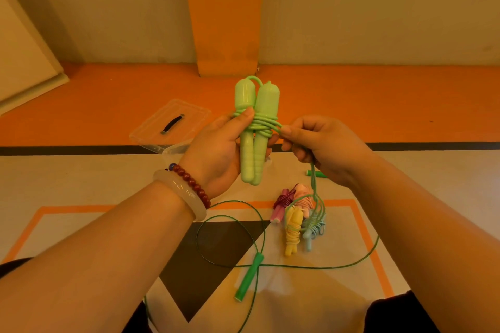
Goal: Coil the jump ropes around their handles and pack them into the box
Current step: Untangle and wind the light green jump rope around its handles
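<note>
**Light green rope mid-coil – several turns on, tail hanging**

- Left hand (216,151): fingers curled round the light green handles (257,127), which are held side by side and upright at frame centre. The thumb presses on the wraps.
- Right hand (322,149), at 3 o'clock of the handles: thumb and forefinger pinch the light green cord (266,126) just where it leaves the bundle. The other fingers are loosely curled.
- The free tail drops from the right hand toward 5 o'clock and lands among the coiled ropes (293,232) on the floor (purple, pink, yellow and pale blue bundles lying close together).
- Clear box (140,140) at 10 o'clock of the hands, on the floor and partly hidden behind the left hand. A black strap handle shows on it. Whether that part is the lid or the body cannot be told.
- Dark green rope (249,277) lies loose at 6 o'clock, uncoiled, its thin cord looping wide.

Handling, as a judgement: the handles look like light, rigid plastic with ribbed lower grips that suit a firm hold. The cord looks smooth, springy and likely to unwind if tension drops – best to keep the thumb on the turns and pinch close to the bundle. The tail may snag on the finished bundles below it.
</note>
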